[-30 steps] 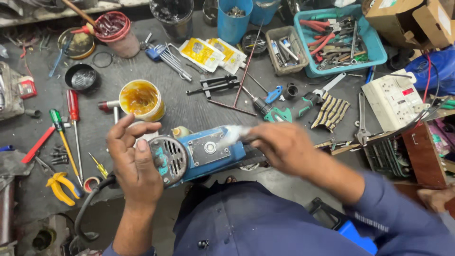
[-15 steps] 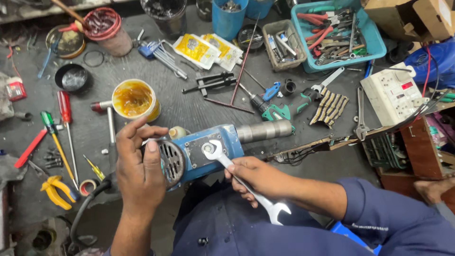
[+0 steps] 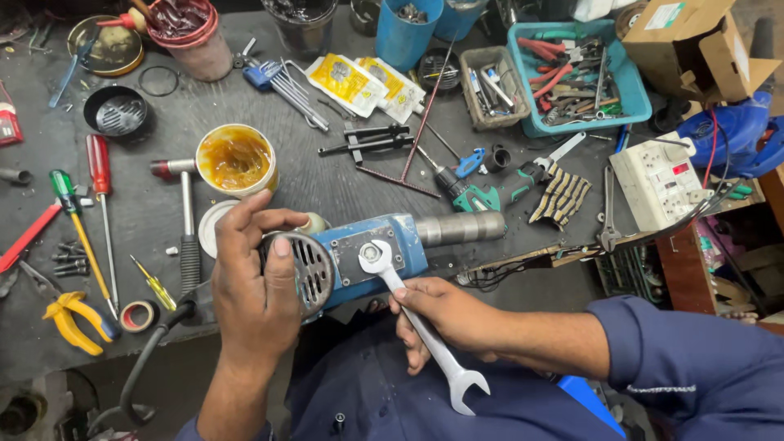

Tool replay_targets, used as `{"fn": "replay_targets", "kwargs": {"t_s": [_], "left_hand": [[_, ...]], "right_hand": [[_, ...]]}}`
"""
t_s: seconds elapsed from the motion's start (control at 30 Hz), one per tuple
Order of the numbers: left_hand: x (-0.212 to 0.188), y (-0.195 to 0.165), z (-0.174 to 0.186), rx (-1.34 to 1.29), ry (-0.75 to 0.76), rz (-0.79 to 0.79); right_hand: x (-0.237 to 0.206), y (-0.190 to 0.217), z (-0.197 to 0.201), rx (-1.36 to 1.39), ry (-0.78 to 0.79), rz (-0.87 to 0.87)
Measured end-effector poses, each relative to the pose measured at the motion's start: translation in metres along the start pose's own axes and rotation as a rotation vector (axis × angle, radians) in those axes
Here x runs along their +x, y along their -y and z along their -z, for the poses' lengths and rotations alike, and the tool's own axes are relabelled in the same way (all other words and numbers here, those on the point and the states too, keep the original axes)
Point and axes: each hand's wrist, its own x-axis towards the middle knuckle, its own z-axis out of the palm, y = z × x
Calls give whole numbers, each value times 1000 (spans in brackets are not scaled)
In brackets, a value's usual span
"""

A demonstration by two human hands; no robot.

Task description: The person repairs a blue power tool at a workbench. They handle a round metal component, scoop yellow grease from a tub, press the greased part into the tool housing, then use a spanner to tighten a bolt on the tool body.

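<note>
Head view: the left hand grips the grilled end of a blue power tool. The right hand clasps a spanner, its ring end on the tool's plate

Glossy metal spanner on blue-painted metal power tool.

The boxy power tool body is blue with a grey metal plate and a dark slotted end grille. The steel combination spanner is silver. The round white tub holds amber-yellow grease. The plastic tray is turquoise.
</note>
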Motion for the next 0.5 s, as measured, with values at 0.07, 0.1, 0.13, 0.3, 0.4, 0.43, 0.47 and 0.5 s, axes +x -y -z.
{"fn": "replay_targets", "kwargs": {"t_s": [0.07,0.1,0.13,0.3,0.4,0.43,0.47,0.5], "left_hand": [[1,1,0,41,20,-24],[0,0,1,81,20,-36],[-1,1,2,119,22,-48],[-8,8,-1,-6,22,-17],[-9,18,-5,-98,-32,-70],[-11,21,-5,-134,-66,-67],[-13,24,-5,-192,-105,-65],[-15,26,-5,-250,-145,-65]], "right_hand": [[-1,-1,2,27,-54,-53],[0,3,5,-50,-22,-41],[2,12,11,-126,9,-29],[20,113,41,-987,-16,-290],[61,179,14,-1947,179,-248],[73,190,-6,-2116,193,-237],[84,194,-28,-2279,190,-187],[92,192,-51,-2441,188,-82]]}}
